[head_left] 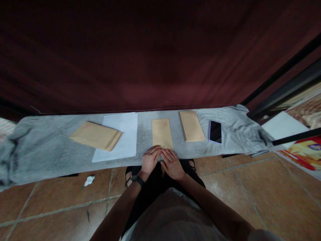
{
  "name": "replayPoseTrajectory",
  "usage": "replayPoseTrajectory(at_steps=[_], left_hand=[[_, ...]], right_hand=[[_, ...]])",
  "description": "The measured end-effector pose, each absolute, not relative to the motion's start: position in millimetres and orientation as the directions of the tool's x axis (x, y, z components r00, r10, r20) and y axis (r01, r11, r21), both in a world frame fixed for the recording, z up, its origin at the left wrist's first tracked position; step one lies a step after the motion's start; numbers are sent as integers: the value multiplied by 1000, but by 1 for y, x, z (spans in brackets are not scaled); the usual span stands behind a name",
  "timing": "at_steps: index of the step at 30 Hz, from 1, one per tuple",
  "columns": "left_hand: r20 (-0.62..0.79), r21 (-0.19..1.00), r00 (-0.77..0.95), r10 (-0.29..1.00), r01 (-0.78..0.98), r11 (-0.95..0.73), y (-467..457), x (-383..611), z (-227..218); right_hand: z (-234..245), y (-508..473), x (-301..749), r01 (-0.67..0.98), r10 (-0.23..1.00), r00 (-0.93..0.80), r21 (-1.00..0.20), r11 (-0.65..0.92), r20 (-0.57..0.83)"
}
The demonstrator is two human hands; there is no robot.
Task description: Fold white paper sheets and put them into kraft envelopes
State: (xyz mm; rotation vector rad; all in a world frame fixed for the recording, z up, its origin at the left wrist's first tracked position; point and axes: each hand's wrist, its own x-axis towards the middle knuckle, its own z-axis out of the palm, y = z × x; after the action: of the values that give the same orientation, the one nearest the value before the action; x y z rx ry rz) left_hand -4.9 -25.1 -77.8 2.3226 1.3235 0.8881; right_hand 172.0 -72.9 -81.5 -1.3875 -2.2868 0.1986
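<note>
A single tan paper envelope [161, 131] lies lengthwise on the grey cloth, with a small red print near its far right corner. Both hands meet at its near end, by the edge of the cloth. My left hand [150, 158], a dark watch on its wrist, has its fingers bent down onto the envelope. Beside it, my right hand [172, 164] lays its fingers over the same end, its thumb lower down. The fingertips nearly touch and cover the envelope's near end.
Left on the cloth, a stack of envelopes [96, 135] partly overlaps white paper sheets [127, 134]. Another envelope stack [192, 126] and a phone [215, 132] lie right. A dark red panel [150, 60] rises behind. Crumpled white paper [89, 180] is on the tiled floor.
</note>
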Motion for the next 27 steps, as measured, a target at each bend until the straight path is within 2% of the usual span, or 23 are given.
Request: replayPoseTrajectory(at_steps=[5,9,17,27], left_hand=[[348,430,506,790,662,-614,-33,-11,-81],[343,362,523,780,693,-623,-43,-17,-82],[331,323,453,828,770,-551,-54,-16,-78],[295,292,444,846,801,-522,-74,36,-87]], right_hand=[[-81,-80,170,837,887,-396,-303,455,236],[-79,-77,187,843,892,-387,-303,445,235],[-79,-81,208,867,911,-337,-299,399,237],[-82,-87,198,893,923,-295,-274,358,245]])
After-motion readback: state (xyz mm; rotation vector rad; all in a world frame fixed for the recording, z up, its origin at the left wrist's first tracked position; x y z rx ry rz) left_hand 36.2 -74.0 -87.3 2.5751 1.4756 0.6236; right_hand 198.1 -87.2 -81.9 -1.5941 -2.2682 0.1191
